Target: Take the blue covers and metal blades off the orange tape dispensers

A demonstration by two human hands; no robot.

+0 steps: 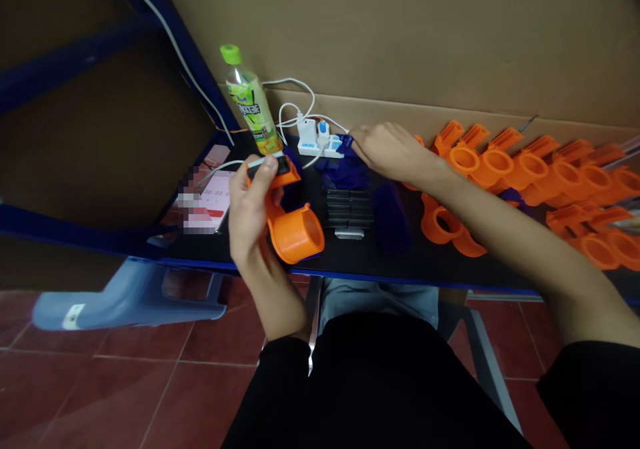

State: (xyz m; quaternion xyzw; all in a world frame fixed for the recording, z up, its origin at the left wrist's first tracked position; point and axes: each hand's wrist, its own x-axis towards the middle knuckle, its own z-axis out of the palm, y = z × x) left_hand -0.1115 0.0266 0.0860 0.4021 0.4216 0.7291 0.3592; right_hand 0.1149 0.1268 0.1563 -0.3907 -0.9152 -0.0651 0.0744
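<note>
My left hand (251, 207) is closed round an orange plastic part (293, 227), a ring with a handle, and its thumb presses a black piece at the top of that part. My right hand (387, 150) reaches across the black table (350, 262) to a heap of dark blue plastic pieces (345, 169) next to a white power strip (317, 139). Its fingers curl down onto the heap; what they pinch is hidden.
Several finished orange ring parts (540, 175) lie in rows at the right. A stack of black blocks (350, 207) sits mid-table. A green-capped bottle (250, 102), a phone (215, 199) and white cables are at the left. A blue plastic chair (125, 299) stands lower left.
</note>
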